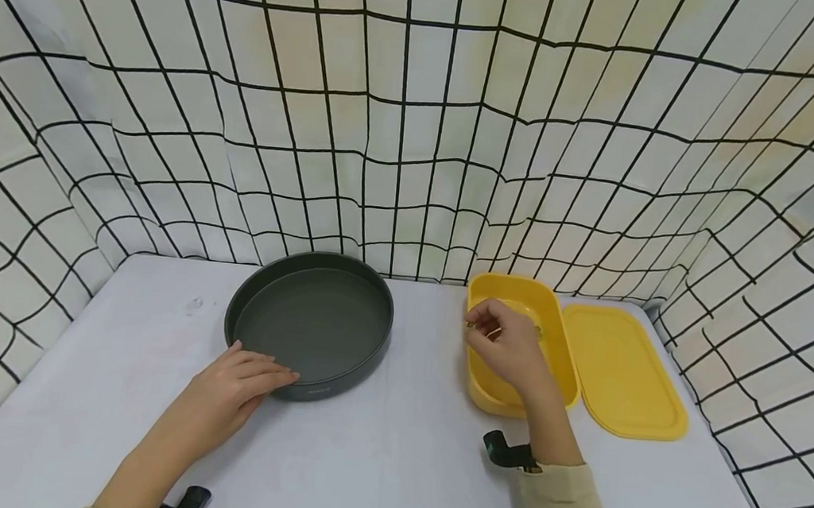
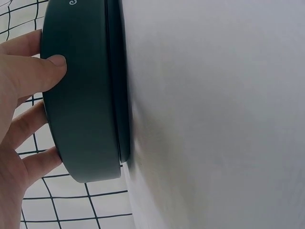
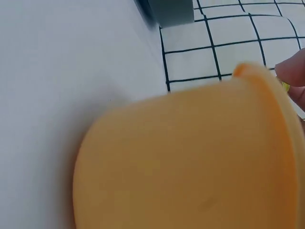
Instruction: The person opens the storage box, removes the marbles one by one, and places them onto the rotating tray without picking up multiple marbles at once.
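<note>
A round dark grey pan (image 1: 315,326) lies flat on the left half of the table. My left hand (image 1: 238,392) grips its near-left rim; in the left wrist view the thumb (image 2: 56,67) presses the outer wall while the other fingers reach over the rim. To the right stands a yellow rectangular container (image 1: 565,360), without its lid. Above its left side, my right hand (image 1: 510,348) pinches a small yellow-green piece (image 3: 285,86) between thumb and fingertips. Most of that piece is hidden, so its kind cannot be told. Some small bits (image 1: 537,330) show inside the container, partly behind the hand.
A flat yellow lid (image 1: 623,371) lies just right of the container. White cloth with a black grid (image 1: 417,127) walls the table at the back and on both sides. White cloth (image 1: 406,445) covers the table, with a faint transparent spot (image 1: 193,306) left of the pan.
</note>
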A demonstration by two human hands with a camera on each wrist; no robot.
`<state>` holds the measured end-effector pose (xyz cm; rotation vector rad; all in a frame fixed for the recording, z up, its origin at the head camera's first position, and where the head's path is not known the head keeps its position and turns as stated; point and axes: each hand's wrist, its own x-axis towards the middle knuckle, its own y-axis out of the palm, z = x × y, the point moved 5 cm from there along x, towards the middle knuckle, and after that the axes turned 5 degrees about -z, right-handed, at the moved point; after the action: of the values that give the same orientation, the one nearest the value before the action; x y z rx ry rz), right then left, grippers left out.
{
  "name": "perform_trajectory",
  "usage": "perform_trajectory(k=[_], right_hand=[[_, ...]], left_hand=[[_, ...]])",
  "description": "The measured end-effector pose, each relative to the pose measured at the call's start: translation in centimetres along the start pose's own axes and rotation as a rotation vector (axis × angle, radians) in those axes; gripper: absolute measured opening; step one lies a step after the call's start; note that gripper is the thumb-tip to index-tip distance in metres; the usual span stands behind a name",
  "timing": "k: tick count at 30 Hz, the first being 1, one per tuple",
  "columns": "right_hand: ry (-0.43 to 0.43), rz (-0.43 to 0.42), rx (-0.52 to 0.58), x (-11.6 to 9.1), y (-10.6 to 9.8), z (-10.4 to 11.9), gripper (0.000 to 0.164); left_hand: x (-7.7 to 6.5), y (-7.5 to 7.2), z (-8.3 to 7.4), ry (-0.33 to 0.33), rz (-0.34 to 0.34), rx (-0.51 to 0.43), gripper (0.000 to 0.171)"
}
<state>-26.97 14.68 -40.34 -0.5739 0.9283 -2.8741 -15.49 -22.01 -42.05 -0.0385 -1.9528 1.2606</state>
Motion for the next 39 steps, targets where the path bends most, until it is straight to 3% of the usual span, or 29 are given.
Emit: perform_trajectory(k=[12,18,31,39], right_hand=[[-0.076,0.136,0.024,0.3,2.6,2.6,0.012],[-0.146,0.210,-0.037,0.8,4.1,5.1,0.010],[-0.274,0.266,-0.089,1.9,7.0,8.0,0.010],[-0.288,0.306,-0.120,2.1,8.7,8.8,0.015]], left_hand=[[0.1,0.4,0.0,-0.002,0.021,-0.003,0.053],[0.0,0.4,0.1,-0.019,0.037,-0.004,0.053],[-0.1,0.2,0.2,-0.017,0.030,-0.001,0.051],[-0.1,0.0,0.1,-0.013,0.035,0.012,0.049]])
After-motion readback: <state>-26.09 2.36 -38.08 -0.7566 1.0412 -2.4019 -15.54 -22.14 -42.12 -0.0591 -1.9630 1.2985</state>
